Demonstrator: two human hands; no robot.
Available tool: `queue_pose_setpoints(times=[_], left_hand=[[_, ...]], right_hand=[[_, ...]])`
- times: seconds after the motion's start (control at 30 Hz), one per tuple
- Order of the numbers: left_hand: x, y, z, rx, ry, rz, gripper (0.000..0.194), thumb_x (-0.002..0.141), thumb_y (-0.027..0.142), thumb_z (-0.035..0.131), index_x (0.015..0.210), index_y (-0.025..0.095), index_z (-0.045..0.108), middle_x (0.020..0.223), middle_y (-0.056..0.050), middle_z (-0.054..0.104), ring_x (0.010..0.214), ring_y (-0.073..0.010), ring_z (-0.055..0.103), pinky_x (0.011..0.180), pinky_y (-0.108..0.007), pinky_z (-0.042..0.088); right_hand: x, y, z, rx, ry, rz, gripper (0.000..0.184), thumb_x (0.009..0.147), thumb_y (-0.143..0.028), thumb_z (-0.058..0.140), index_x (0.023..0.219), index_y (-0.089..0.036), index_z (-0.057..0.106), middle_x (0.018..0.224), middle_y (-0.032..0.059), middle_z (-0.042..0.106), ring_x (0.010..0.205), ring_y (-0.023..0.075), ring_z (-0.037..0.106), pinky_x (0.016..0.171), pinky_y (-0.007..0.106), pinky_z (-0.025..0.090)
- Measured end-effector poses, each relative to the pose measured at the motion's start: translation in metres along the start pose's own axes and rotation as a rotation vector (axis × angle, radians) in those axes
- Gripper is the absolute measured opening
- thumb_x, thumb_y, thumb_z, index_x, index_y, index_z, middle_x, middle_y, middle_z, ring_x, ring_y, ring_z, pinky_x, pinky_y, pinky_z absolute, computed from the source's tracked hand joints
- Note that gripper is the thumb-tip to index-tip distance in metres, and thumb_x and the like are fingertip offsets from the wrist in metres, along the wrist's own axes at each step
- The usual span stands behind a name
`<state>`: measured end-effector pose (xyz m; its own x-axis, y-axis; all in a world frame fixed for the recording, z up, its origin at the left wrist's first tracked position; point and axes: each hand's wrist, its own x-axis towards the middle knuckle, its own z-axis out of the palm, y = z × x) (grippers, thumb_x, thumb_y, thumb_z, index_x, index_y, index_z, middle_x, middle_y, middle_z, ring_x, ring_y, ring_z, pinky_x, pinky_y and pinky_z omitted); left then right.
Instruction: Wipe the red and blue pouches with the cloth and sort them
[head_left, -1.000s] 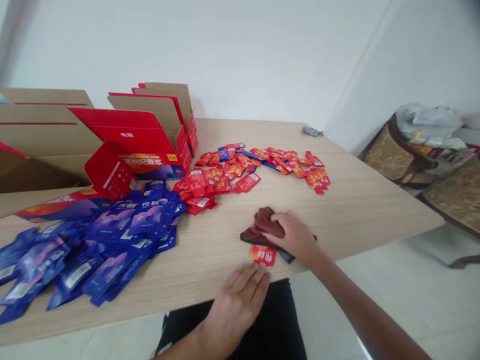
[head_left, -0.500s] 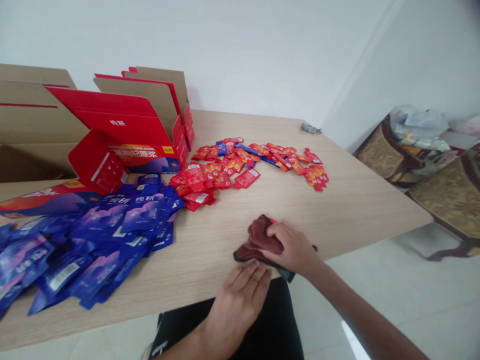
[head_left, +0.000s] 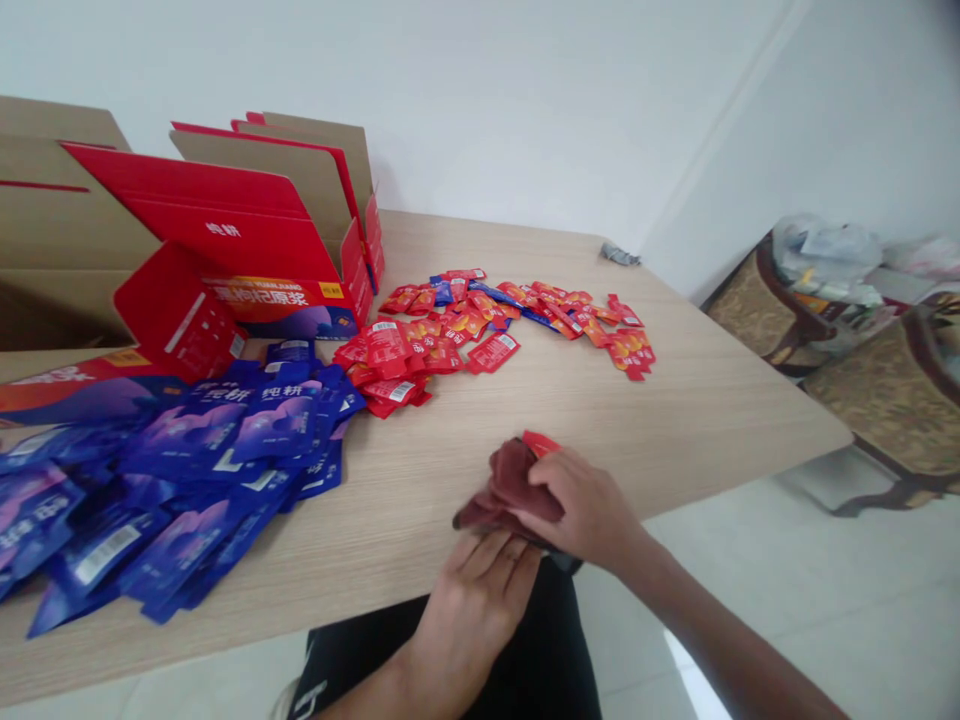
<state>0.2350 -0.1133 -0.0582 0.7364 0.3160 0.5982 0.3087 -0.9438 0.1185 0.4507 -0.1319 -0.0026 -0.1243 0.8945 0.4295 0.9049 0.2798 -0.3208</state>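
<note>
My right hand (head_left: 585,505) grips a crumpled brown cloth (head_left: 514,485) near the front edge of the table. Beyond my thumb and fingers, a small red packet (head_left: 540,442) pokes out from under the cloth. My left hand (head_left: 480,605) lies with its fingers stretched out and side by side. Its fingertips reach the near side of the cloth at the table edge; whatever is under them is hidden. A dark item shows partly below my right hand, too covered to name.
Blue pouches (head_left: 225,470) are heaped at the left. Red packets (head_left: 442,340), with a few blue ones among them, spread across the middle. Open red cartons (head_left: 277,250) stand at the back left, and a crumpled grey wrapper (head_left: 619,254) lies at the far corner. Patterned chairs (head_left: 892,390) stand at the right.
The cloth and my right hand have shifted slightly left, and more of the red packet shows beyond the cloth. My left hand has barely moved. The view has tilted a little.
</note>
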Motion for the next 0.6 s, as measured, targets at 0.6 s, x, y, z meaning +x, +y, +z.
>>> queue_pose_setpoints(times=[0.6], left_hand=[[0.001, -0.001, 0.001, -0.042, 0.050, -0.023, 0.036, 0.110, 0.014, 0.038, 0.121, 0.018, 0.071, 0.120, -0.002, 0.077, 0.110, -0.0177, 0.071, 0.096, -0.033, 0.053]], right_hand=[[-0.005, 0.006, -0.005, 0.016, 0.041, 0.002, 0.024, 0.091, -0.040, 0.072, 0.100, -0.027, 0.054, 0.092, 0.0034, 0.067, 0.088, 0.0235, 0.066, 0.077, 0.035, 0.051]])
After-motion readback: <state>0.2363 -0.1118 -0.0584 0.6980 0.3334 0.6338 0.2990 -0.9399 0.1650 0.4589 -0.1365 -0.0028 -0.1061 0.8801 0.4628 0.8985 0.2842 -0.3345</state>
